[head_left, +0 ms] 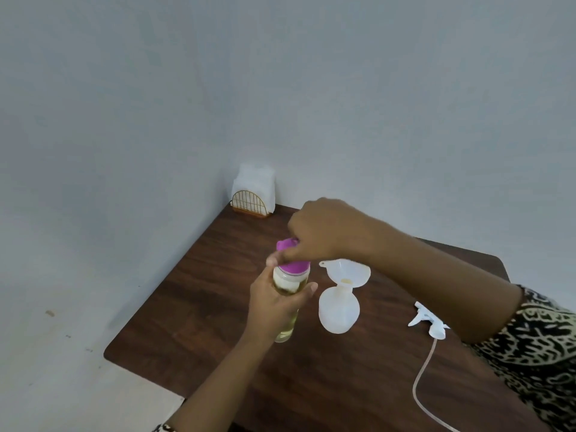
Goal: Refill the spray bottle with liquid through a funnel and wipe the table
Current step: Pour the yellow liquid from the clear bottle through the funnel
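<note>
The left hand [277,302] is wrapped around the middle of a clear bottle [285,333] of pale yellow liquid, thumb on the right side and fingers curled round the left. The right hand [324,229] comes in from the right, above it, and its curled fingertips pinch the top of the purple cap [293,266] on that bottle. The two hands are therefore close together, one directly over the other, both clamped on the same bottle. Whether its base rests on the surface [218,307] or is held just above it cannot be told.

Just right of the left hand, apart from it, the spray bottle [338,313] stands on the surface. It is white and translucent, with its neck open. A white funnel [349,271] sits in the neck, leaning slightly, with a trace of yellowish liquid at the bottom of its bowl. The right forearm passes over the funnel without touching it.

Further right, well apart from the spray bottle, the white spray head [431,325] lies on its side on the surface, partly under the right arm. Its long thin tube [424,375] curves toward the near edge. A patterned black and cream sleeve [536,347] covers the upper right arm.

In the far corner of the dark wood surface, against the pale wall, a gold wire holder [247,204] stands with white napkins [257,180] upright in it.
</note>
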